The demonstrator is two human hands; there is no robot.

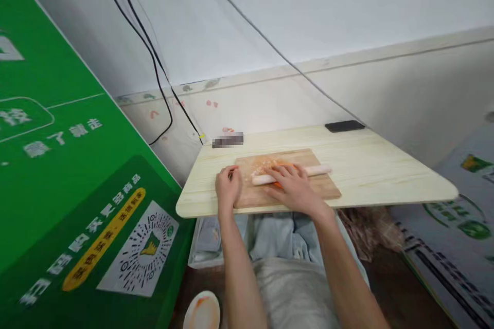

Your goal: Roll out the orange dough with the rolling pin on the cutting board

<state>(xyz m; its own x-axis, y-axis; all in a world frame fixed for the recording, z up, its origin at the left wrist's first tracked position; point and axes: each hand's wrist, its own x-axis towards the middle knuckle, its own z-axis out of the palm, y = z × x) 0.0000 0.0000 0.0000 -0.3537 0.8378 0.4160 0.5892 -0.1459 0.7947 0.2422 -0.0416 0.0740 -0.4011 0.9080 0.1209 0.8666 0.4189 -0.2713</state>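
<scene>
A pale yellow tabletop with a wood look and round corners [386, 177] stands against a white wall [309, 5]. On it lies a light brown wooden board [249, 196]. Soft orange dough [278, 184] is on the board, with white specks near it. A long, pale, round rolling pin [319, 170] lies across the dough. The right hand [290, 185] is flat over the pin, fingers out and a bit apart, not wrapped around it. The left hand [228, 186] is curled at the left edge of the board; I cannot tell if it has hold of anything.

At the back of the tabletop are a flat black phone [345, 126] and a dark, blurred thing [228, 140]. Black cords [154, 56] hang down the wall. A big green panel with white writing [69, 164] is on the left. Below the tabletop are pale blue cloth [274, 234] and a white bowl with orange smears [203, 312].
</scene>
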